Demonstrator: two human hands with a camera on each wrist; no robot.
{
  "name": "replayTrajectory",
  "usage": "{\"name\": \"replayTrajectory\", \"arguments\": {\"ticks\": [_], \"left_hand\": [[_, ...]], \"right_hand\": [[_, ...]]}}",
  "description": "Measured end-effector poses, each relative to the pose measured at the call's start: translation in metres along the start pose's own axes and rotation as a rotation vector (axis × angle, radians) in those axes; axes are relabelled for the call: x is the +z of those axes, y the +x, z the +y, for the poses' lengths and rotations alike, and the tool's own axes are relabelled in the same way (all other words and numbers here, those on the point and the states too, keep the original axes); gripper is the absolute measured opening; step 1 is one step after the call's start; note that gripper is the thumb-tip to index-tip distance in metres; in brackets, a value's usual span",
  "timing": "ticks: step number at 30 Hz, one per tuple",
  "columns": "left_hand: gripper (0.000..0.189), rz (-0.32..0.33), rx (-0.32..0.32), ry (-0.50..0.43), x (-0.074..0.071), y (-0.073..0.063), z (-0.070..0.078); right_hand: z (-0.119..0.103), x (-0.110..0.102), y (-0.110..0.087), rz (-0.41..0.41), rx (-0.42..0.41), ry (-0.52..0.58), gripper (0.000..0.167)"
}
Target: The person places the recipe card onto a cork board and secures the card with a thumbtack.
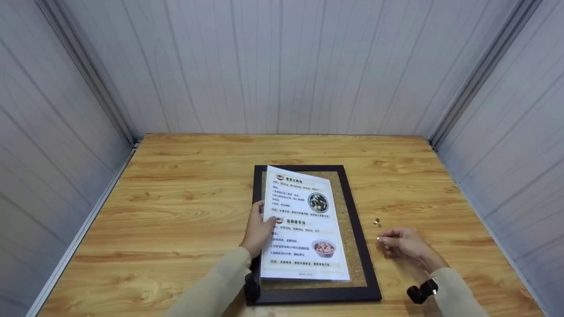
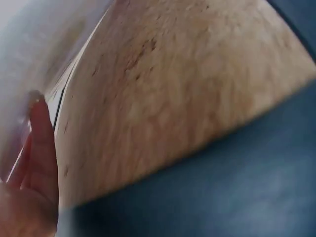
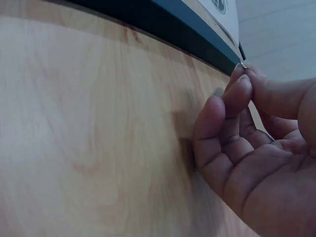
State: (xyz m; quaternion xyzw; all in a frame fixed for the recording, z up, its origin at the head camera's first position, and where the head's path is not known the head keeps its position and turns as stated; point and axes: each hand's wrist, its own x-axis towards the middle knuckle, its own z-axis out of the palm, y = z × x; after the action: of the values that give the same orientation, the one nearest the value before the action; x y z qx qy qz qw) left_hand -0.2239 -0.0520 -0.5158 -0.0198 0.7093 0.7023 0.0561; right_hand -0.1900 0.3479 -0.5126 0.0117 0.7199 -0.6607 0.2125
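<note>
A white recipe sheet point(image 1: 304, 237) with printed text and food pictures is tilted over a cork board point(image 1: 352, 246) in a dark frame point(image 1: 313, 296). My left hand point(image 1: 259, 229) holds the sheet by its left edge, thumb on the printed face. In the left wrist view the fingers point(image 2: 43, 153) are beside the raised sheet, with bare cork below. To the right of the frame, my right hand point(image 1: 407, 245) pinches a tiny shiny thumbtack point(image 3: 243, 64) between thumb and fingertips, just above the table. Most of that tack is hidden by the fingers.
Several small shiny thumbtacks point(image 1: 377, 223) lie on the wooden table point(image 1: 185, 198), right of the frame and just beyond my right hand. Pale panelled walls point(image 1: 282, 66) enclose the table at the back and both sides.
</note>
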Motion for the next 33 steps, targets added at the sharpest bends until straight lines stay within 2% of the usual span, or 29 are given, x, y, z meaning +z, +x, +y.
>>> {"name": "replayTrajectory", "arguments": {"ticks": [3, 5, 8, 12, 14, 18, 23, 33], "left_hand": [[0.051, -0.009, 0.03, 0.05, 0.009, -0.002, -0.003], [0.051, -0.037, 0.045, 0.112, 0.012, -0.003, -0.005], [0.045, -0.051, 0.09, 0.268, 0.012, -0.004, -0.003], [0.032, -0.021, 0.129, 0.473, 0.007, -0.003, 0.002], [0.03, -0.006, 0.127, 0.534, 0.003, -0.002, 0.004], [0.032, 0.009, 0.127, 0.588, -0.002, -0.003, 0.006], [0.033, 0.013, 0.106, 0.618, -0.005, -0.008, 0.007], [0.022, 0.046, -0.027, 0.69, -0.014, -0.015, 0.011]], "right_hand": [[0.003, -0.001, -0.002, 0.021, -0.006, -0.018, 0.024], [0.004, -0.001, -0.003, 0.026, -0.007, -0.02, 0.024], [0.004, 0.001, -0.003, 0.034, -0.005, -0.039, 0.022], [-0.001, 0.005, -0.005, 0.005, 0.0, -0.121, 0.021], [-0.003, 0.008, -0.006, -0.026, 0.002, -0.179, 0.022], [-0.007, 0.016, -0.007, -0.077, -0.018, -0.27, 0.022], [-0.011, 0.031, -0.007, -0.119, -0.091, -0.376, 0.021], [-0.024, 0.063, -0.011, -0.181, -0.14, -0.51, 0.008]]}}
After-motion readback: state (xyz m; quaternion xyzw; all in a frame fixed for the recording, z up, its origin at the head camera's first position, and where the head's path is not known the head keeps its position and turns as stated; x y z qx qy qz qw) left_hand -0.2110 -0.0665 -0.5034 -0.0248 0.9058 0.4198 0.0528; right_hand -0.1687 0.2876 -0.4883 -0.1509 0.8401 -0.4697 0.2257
